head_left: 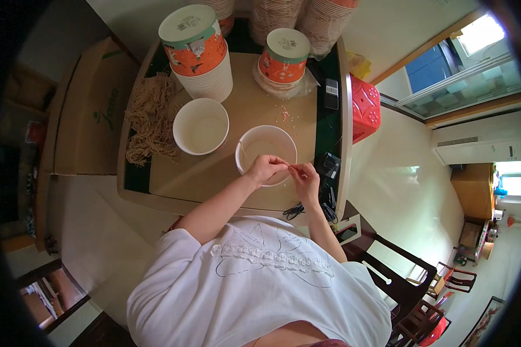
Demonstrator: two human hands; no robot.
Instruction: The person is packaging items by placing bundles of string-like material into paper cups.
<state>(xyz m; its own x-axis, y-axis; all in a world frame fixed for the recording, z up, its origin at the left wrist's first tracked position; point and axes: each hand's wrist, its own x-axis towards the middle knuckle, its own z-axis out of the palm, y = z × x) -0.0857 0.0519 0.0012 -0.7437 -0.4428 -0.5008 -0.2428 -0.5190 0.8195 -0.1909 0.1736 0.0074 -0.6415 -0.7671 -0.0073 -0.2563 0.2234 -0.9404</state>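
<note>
My left hand [264,169] and my right hand [305,180] meet fingertip to fingertip over the near right rim of a white paper bucket [250,136]. Both are closed in a pinch; what lies between the fingertips is too small to make out. A thin tan cord [241,148] shows along the left inside wall of that bucket. Left of it stands a second white bucket [201,124], open at the top. A tangled heap of tan twine [150,115] lies at the table's left edge. Small pinkish beads or bits [285,115] are scattered beyond the near bucket.
Stacked orange and white buckets [200,63] stand at the back left, a shorter orange one [282,61] at the back right. More wrapped stacks [275,20] are behind. A black device [331,94], an adapter [329,165] and cables [329,202] line the right edge, beside a red stool [364,110].
</note>
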